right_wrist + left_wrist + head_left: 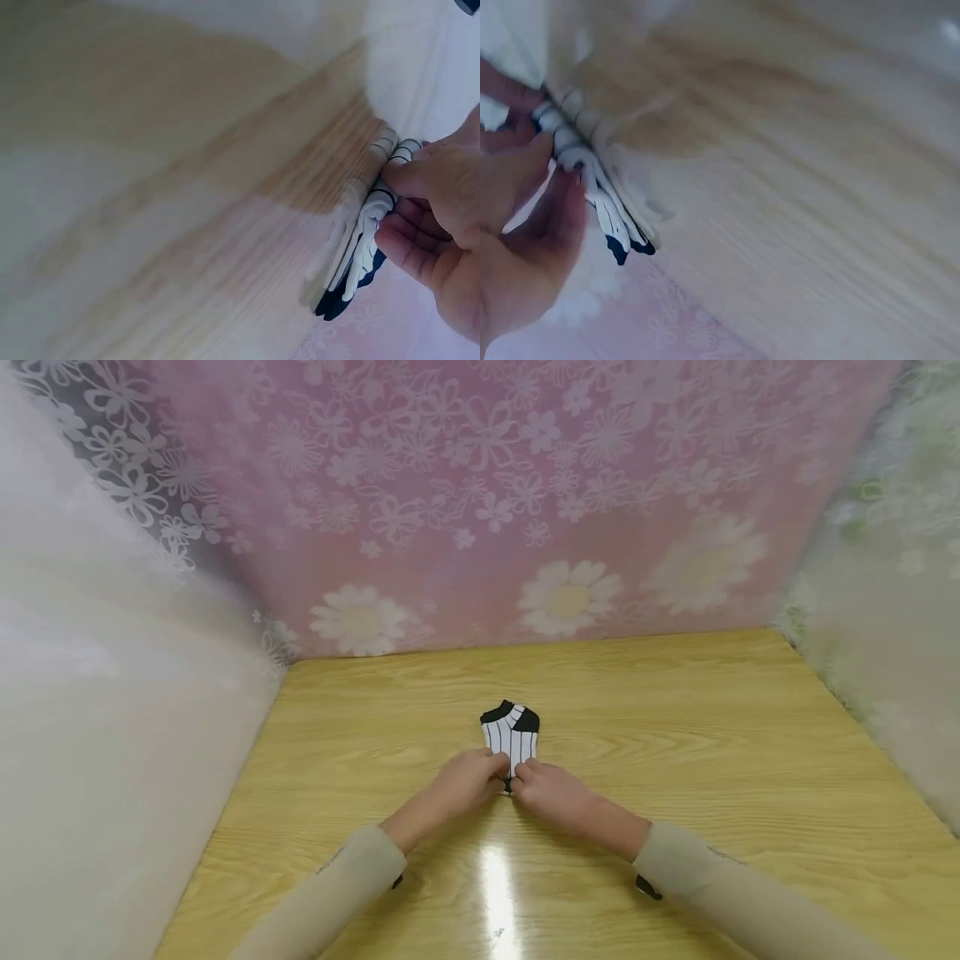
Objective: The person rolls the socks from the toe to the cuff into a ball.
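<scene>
White ankle socks (pixel 510 745) with thin black stripes, black heel and black cuff lie stacked on the table, cuffs pointing away from me. At their near end my left hand (pixel 472 777) pinches the left side of the fabric. My right hand (pixel 555 792) pinches the right side, its fingertips close to the left ones. In the left wrist view the sock layers (pixel 611 206) show bunched at the fingers, dark tips hanging below. The right wrist view shows the thumb and fingers on the thick folded end of the socks (pixel 367 229). Part of the toe end is hidden under the hands.
The wood-grain table (pixel 637 710) extends around the socks, with a bright glare strip near its front. A pink flowered backdrop (pixel 480 527) closes off the back. Pale walls stand at the left (pixel 112 693) and right (pixel 892 610).
</scene>
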The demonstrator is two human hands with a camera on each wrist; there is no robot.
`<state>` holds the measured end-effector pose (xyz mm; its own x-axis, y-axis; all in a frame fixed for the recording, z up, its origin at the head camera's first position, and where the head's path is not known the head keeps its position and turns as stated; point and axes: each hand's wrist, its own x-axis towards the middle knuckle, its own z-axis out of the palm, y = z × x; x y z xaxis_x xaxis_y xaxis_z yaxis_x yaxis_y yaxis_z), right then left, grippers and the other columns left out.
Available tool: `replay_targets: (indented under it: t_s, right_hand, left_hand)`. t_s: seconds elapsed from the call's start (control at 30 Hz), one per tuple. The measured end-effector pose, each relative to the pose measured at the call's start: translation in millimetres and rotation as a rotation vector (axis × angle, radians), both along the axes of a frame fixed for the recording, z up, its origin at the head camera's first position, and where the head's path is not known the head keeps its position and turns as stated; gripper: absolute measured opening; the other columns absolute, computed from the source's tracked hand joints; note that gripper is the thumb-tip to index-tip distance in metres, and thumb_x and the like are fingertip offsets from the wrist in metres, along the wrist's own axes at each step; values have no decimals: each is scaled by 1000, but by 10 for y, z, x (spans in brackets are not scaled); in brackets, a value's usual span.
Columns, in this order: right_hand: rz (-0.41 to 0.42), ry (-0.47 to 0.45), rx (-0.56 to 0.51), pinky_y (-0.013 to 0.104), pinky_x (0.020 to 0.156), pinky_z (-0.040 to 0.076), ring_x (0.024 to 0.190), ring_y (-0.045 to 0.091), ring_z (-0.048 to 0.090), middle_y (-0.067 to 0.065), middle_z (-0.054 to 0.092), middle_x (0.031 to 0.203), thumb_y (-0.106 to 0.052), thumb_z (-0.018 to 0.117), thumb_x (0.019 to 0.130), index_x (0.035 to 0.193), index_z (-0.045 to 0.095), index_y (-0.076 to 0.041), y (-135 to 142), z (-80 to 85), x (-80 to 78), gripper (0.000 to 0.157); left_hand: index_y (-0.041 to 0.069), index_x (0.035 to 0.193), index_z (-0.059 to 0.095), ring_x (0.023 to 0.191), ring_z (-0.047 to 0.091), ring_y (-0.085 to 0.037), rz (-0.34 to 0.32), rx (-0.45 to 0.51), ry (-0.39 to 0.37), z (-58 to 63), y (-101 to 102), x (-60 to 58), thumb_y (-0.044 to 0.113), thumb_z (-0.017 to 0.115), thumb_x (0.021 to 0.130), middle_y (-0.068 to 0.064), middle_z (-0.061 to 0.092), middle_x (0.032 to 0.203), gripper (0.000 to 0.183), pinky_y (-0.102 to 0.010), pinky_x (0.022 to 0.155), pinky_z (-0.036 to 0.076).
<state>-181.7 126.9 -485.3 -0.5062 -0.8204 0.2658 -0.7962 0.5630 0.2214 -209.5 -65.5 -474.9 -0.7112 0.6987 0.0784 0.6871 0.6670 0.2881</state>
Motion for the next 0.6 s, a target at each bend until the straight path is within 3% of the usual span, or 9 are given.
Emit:
replay_targets:
  t_s: [0.1,0.17,0.3,0.43,0.5,0.6]
  right_hand:
    - [-33,-94,-52,28,65,49,74,18,49,4,56,82,-2,69,86,89,67,-3,5,-6,-16,3]
    - [-65,-211,-134,28,66,48,74,17,50,2,56,82,-6,70,89,89,68,-5,-2,-23,-37,2]
    - [-111,-483,-314,27,63,44,71,12,48,-1,55,79,-9,70,90,86,70,-8,36,-42,-113,4]
    - [-155,-666,-359,25,64,43,72,10,49,-2,59,79,-8,68,92,88,73,-8,63,-7,-198,7]
    - [-179,-642,-334,26,63,43,71,11,50,-2,59,78,-9,68,92,87,73,-8,55,16,-201,7]
    - [-176,-424,-221,28,60,46,70,15,52,1,57,76,-14,72,89,83,71,-8,22,39,-136,9]
  left_hand:
    - [14,91,68,78,57,-15,-66,-51,199,-27,-17,78,11,70,91,0,61,86,3,-25,67,50]
    - [14,92,68,82,58,-16,-90,-69,262,-53,-56,121,12,70,91,0,62,90,3,-25,68,52]
    - [13,97,69,85,59,-16,-99,-80,305,-129,-99,130,15,69,93,0,63,94,5,-26,71,53]
    - [12,97,70,85,60,-16,-76,-50,268,-165,-101,96,14,67,95,0,64,93,4,-27,73,53]
    - [11,95,70,84,60,-17,-69,-29,219,-148,-89,66,13,66,95,-1,65,90,4,-28,72,53]
    - [11,91,70,81,62,-15,-56,-16,98,-97,-67,-21,9,67,94,0,67,87,4,-27,71,52]
